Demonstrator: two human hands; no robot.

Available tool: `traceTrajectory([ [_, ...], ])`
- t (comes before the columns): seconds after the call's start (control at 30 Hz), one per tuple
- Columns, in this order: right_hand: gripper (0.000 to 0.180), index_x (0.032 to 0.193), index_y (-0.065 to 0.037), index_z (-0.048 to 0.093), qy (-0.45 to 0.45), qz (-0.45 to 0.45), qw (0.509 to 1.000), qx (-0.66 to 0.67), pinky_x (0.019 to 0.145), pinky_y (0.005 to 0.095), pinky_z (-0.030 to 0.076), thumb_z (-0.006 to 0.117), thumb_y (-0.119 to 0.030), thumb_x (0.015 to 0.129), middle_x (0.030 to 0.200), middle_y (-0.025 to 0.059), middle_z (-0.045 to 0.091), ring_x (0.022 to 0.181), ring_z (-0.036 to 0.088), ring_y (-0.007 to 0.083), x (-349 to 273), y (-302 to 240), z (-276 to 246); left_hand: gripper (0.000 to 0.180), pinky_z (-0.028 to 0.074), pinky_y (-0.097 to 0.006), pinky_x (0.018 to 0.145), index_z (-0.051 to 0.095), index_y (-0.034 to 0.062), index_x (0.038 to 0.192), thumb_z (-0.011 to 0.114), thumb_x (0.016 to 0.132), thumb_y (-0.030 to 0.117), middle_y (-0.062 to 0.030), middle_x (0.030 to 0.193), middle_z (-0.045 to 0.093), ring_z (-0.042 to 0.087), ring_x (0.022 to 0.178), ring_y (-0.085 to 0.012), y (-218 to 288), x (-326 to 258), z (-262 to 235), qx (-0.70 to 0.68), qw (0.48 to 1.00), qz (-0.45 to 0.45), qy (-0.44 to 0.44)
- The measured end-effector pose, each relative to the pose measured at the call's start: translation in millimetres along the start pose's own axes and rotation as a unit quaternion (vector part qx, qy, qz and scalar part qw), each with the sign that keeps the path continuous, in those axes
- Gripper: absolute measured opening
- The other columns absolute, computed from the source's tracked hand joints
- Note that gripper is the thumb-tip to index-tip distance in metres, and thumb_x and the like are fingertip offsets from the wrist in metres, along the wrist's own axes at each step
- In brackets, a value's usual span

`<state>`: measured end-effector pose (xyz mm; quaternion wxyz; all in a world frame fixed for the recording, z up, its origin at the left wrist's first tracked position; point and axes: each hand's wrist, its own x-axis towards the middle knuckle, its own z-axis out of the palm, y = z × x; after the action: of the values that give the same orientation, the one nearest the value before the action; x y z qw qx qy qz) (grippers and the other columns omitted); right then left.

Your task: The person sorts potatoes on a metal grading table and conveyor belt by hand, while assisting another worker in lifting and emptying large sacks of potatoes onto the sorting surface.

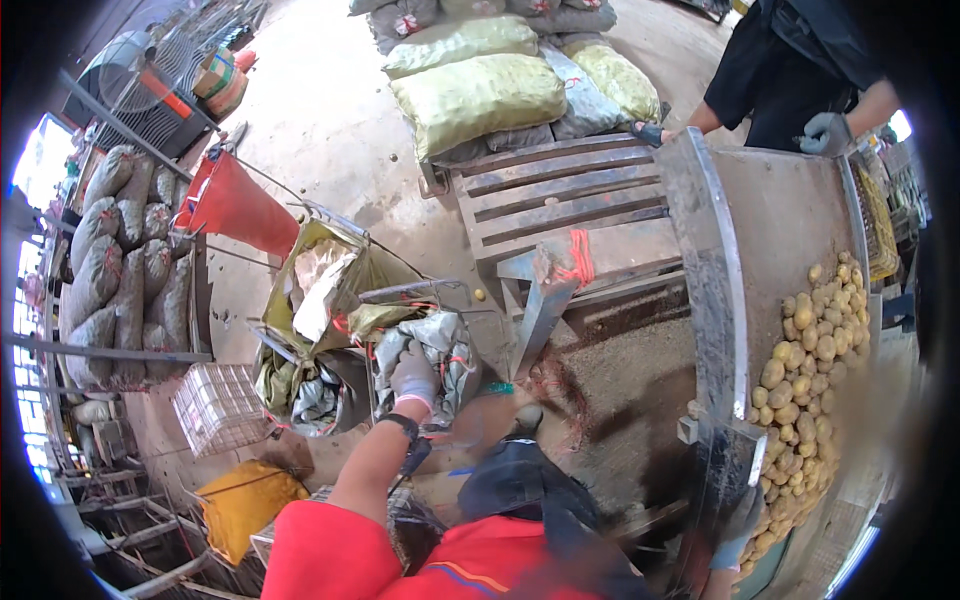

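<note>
My left hand (413, 375), in a light grey glove, reaches out to a bundle of grey woven sacks (452, 350) held in a wire frame. Its fingers are closed among the folds of the upper sack. Beside it, an olive-green sack (287, 318) holds crumpled white and pinkish material. At the lower right, my right hand (740, 525), also gloved, lies along the metal-edged side of a sorting trough (735, 290), its fingers stretched out and partly blurred. Potatoes (808, 375) are heaped in the trough just beyond that hand.
A slatted metal stand (570, 195) adjoins the trough. Filled sacks (480, 100) are stacked ahead, and grey ones (120, 260) at left. A red sack (240, 205), a white crate (220, 408) and a yellow sack (248, 505) stand nearby. Another person (800, 80) is at far right.
</note>
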<state>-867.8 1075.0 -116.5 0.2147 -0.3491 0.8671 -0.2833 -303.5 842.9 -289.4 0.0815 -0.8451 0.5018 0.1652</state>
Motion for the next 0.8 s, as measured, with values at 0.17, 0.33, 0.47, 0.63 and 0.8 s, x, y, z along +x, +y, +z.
traceTrajectory([
  [0.17,0.043,0.132,0.003,0.043,0.120,-0.253,0.923,-0.262,0.102,0.0353,0.036,0.047,-0.019,0.096,0.130,0.0173,0.050,0.118,0.048,0.0271,-8.0,25.7,-9.2,0.036,0.053,-0.043,0.077,0.048,0.0075,0.115,0.058,0.086,0.026,-0.0180,0.106,0.061,0.065,0.092,-0.0340,-5.3,39.5,26.9,0.029,0.997,0.026,-0.073],
  [0.33,0.046,0.127,0.007,0.049,0.145,-0.048,0.986,-0.071,0.101,0.0326,0.035,0.040,-0.031,0.101,0.125,0.0146,0.055,0.114,0.049,0.0217,-10.9,47.6,-13.4,0.038,0.053,-0.041,0.077,0.052,0.0046,0.110,0.068,0.077,0.019,-0.0190,0.103,0.062,0.064,0.095,-0.0338,0.3,83.8,53.1,0.017,0.995,0.044,-0.089],
  [0.47,0.041,0.132,0.004,0.046,0.167,0.040,0.983,0.056,0.104,0.0332,0.036,0.044,-0.020,0.099,0.131,0.0160,0.052,0.122,0.048,0.0261,-18.2,16.5,-6.1,0.024,0.053,-0.042,0.077,0.067,0.0105,0.104,0.049,0.090,0.018,-0.0145,0.104,0.067,0.066,0.094,-0.0298,11.0,106.7,80.4,0.030,0.992,0.019,-0.119],
  [0.63,0.040,0.125,0.004,0.046,0.172,-0.147,0.898,-0.378,0.095,0.0353,0.037,0.047,-0.024,0.095,0.125,0.0161,0.050,0.113,0.048,0.0265,-36.9,36.3,-12.4,0.026,0.051,-0.041,0.080,0.062,0.0100,0.112,0.048,0.092,0.019,-0.0159,0.108,0.064,0.064,0.097,-0.0312,-5.1,141.6,119.0,0.016,0.978,0.090,-0.189],
  [0.8,0.008,0.089,-0.002,0.052,0.158,-0.181,0.891,-0.385,0.064,0.0391,0.038,0.049,-0.009,0.089,0.082,0.0126,0.051,0.076,0.049,0.0279,-26.1,-50.9,37.7,0.028,0.049,-0.041,0.083,0.056,0.0075,0.117,0.049,0.092,0.019,-0.0171,0.114,0.060,0.060,0.102,-0.0314,-15.7,148.2,107.9,-0.004,0.975,0.133,-0.177],
])
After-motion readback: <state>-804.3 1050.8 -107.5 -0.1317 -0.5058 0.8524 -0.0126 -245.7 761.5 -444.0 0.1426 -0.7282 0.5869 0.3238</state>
